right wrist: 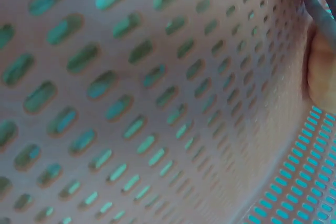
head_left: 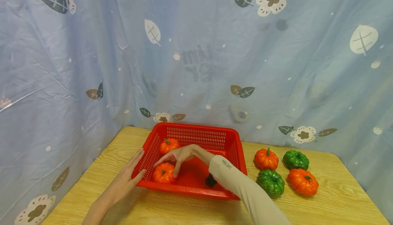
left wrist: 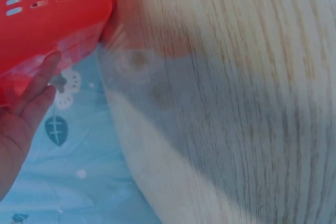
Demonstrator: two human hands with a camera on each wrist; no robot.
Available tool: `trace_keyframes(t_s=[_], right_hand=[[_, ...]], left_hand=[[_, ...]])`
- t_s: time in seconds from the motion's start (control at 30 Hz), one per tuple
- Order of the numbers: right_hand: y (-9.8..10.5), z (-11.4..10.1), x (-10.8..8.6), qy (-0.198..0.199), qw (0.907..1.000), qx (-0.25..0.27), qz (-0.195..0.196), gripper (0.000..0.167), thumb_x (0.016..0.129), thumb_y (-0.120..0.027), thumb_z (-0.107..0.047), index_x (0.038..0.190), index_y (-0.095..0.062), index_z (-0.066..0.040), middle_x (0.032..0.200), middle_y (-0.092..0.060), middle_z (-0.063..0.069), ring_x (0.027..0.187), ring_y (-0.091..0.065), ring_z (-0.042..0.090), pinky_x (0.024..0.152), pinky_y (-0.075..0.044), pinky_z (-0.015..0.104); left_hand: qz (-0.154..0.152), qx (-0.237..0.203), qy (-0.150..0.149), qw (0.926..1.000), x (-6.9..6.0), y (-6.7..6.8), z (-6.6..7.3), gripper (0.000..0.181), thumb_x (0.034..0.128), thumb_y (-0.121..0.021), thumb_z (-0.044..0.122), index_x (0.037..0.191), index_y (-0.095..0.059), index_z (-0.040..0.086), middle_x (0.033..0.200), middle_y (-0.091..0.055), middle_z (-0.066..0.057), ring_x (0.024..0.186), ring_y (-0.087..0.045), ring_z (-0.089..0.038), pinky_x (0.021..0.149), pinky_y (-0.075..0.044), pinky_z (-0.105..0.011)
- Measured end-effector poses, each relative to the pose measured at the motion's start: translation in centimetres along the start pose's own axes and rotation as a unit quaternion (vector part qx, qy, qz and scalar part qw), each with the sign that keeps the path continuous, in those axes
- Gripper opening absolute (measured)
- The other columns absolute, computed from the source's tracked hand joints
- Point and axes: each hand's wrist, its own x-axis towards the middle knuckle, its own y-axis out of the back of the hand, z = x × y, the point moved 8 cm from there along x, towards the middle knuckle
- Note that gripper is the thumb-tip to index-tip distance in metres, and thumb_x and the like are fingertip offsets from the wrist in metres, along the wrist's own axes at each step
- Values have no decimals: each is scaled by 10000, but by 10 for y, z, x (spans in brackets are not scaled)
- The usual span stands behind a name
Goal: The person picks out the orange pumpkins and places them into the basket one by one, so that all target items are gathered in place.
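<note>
The right hand [head_left: 182, 154] is holding a glossy, ribbed orange pumpkin [head_left: 163, 175] between its fingers and thumb, inside the near left corner of a red, rectangular, perforated plastic basket [head_left: 187, 188]. The left hand [head_left: 124, 180] is resting nearly straight fingers against the basket's left side. A second orange pumpkin [head_left: 169, 146] is sitting in the far left corner. Two orange pumpkins [head_left: 266, 160] and two green pumpkins [head_left: 271, 184] are standing on the wood-grain surface [head_left: 337, 187], right of the basket.

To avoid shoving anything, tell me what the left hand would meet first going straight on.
Likely the red basket's left wall: the left hand's fingers already seem to lie against it, though exact contact is hard to judge.
</note>
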Motion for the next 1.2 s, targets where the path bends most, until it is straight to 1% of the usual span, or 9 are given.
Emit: trace_keyframes(t_s=[0.27,0.5,0.6,0.67,0.77,0.93,1.0,1.07,1.2], right_hand=[[8,-7,-8,-102,9999,-9,45,781,819,-624,163,1498,-289,-26,1552,-279,86,1365,-298,84,1102,-246,251],[18,-29,-28,-349,9989,123,293,746,860,-578,154,1506,-238,-1,1560,-221,177,1402,-276,303,1014,-408,312],[25,-51,-45,-182,9988,62,457,723,878,-565,138,1505,-229,7,1563,-201,189,1410,-228,362,981,-439,321],[30,-69,-60,15,9980,-18,629,707,889,-564,119,1506,-242,-6,1560,-226,167,1406,-250,340,981,-440,329],[34,-93,-88,386,9947,36,950,666,913,-550,93,1504,-264,-22,1549,-276,128,1391,-305,268,1009,-419,353],[31,-117,-151,910,9833,39,1576,644,934,-537,63,1509,-265,-45,1535,-315,104,1369,-355,220,1028,-399,406],[24,-116,-177,1033,9776,0,1833,645,940,-549,31,1511,-257,-42,1534,-318,105,1369,-358,233,1032,-394,418],[15,-110,-201,1126,9710,-10,2108,646,944,-563,-3,1510,-253,-33,1535,-312,120,1375,-345,263,1041,-383,421],[-11,-91,-249,1171,9504,94,2879,612,945,-585,-49,1489,-305,-24,1518,-334,151,1363,-350,320,1045,-379,400]], left_hand=[[-52,-206,9,9998,0,1,2,621,967,-571,170,1488,-287,-13,1550,-241,-180,1362,-279,-432,1026,-275,-621],[-2,-249,-53,9997,0,2,2,625,958,-582,158,1484,-293,-17,1549,-247,-179,1351,-288,-448,1011,-292,-624],[-28,-185,-41,9998,-1,2,1,630,958,-585,171,1487,-293,-9,1547,-251,-178,1345,-302,-442,1053,-309,-486],[-41,-228,-43,9997,0,3,0,631,959,-584,177,1489,-291,-3,1547,-248,-177,1346,-299,-439,1073,-262,-288],[-79,-299,-64,9995,0,3,-1,635,966,-576,191,1497,-279,10,1551,-236,-175,1353,-280,-442,983,-128,-65],[-130,-413,-128,9990,1,2,-2,646,971,-567,193,1508,-252,21,1557,-216,-181,1359,-248,-462,1062,-149,-176],[-118,-446,-162,9988,0,2,-3,649,971,-565,185,1508,-245,14,1557,-213,-187,1355,-246,-468,1058,-146,-161],[-91,-479,-204,9986,-1,2,-4,650,971,-564,175,1508,-239,6,1554,-211,-198,1352,-243,-466,983,-96,-48],[-55,-455,-299,9985,-1,0,-3,647,970,-562,168,1507,-240,4,1551,-216,-203,1382,-225,-370,939,-74,-2]])
